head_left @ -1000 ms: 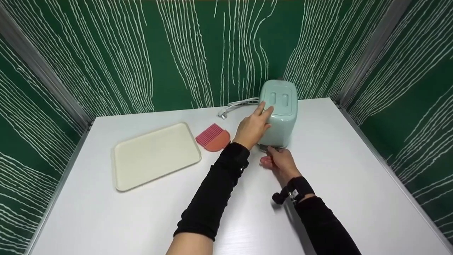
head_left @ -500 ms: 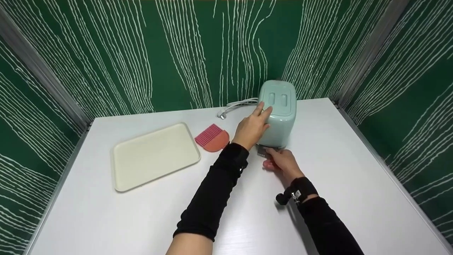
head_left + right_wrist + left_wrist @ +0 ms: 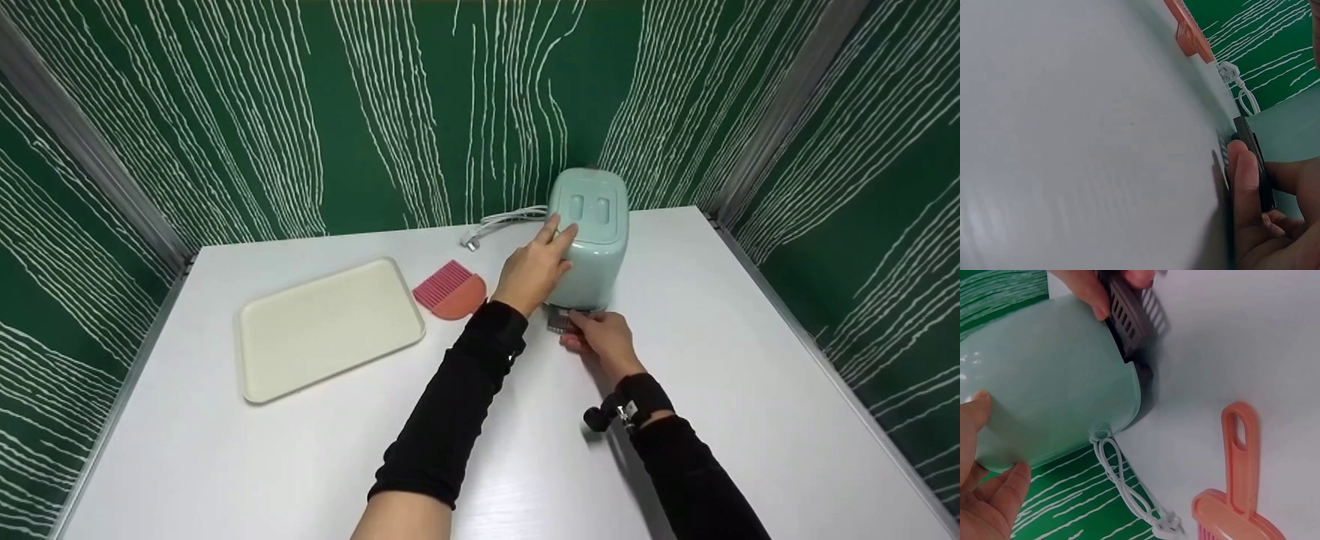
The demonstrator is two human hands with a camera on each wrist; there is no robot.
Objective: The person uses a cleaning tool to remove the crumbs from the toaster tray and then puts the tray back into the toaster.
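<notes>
A mint-green corded appliance (image 3: 589, 274) with a smooth rounded shell and two oblong dents on top stands at the back right. The left hand (image 3: 531, 274) rests on its near left side with fingers spread, thumb and fingertips touching the shell. At the foot of the appliance, the right hand (image 3: 606, 341) pinches a dark grey slotted tray (image 3: 1129, 318) between thumb and fingers. The tray juts out from under the shell, tilted in the left wrist view; its inner end is hidden. In the right wrist view, the tray's edge (image 3: 1248, 135) shows between the fingers.
A cream rectangular tray (image 3: 330, 330) lies on the white table (image 3: 300, 465) at the left. Between it and the appliance lies an orange brush (image 3: 459, 298) with pink bristles. A white cord with a plug (image 3: 472, 241) lies behind. Green walls (image 3: 390, 112) enclose the table.
The grey slotted tray shows farther out from the foot of the appliance, toward the viewer. The right hand has shifted slightly right with it. The left hand stays in place.
</notes>
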